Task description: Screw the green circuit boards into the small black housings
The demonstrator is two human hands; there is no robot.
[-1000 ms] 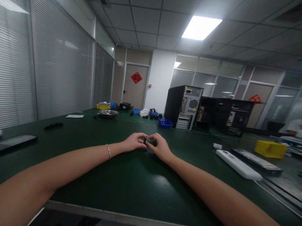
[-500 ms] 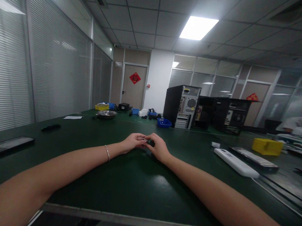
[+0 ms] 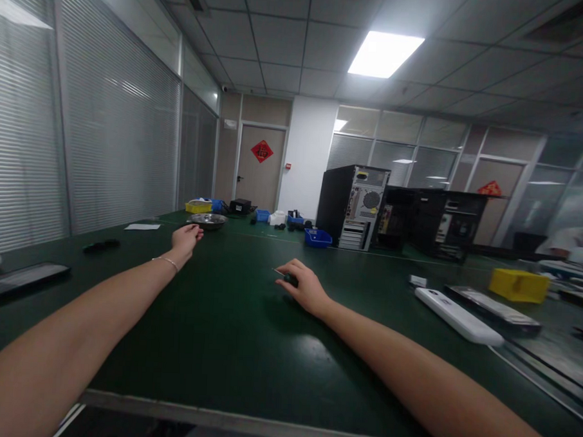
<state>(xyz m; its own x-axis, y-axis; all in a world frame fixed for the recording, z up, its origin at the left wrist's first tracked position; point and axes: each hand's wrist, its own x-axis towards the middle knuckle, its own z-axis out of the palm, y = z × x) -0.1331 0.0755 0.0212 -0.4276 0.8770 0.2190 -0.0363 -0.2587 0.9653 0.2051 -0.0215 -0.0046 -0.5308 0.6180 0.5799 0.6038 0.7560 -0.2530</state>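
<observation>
The small dark part (image 3: 290, 279) sits on the green table (image 3: 247, 345), pinched under my right hand (image 3: 304, 285). My left hand (image 3: 186, 237) reaches open and empty toward the metal bowl (image 3: 208, 220). I'd keep the pinch steady.

Left hand (image 3: 186, 238) is off the small dark part (image 3: 291, 280) now, stretched toward the tabletop's far left edge, fingers loose, near the metal bowl (image 3: 208, 220). 0.5 s ago both hands pinched the part; right hand (image 3: 304, 285) now holds it alone.
</observation>
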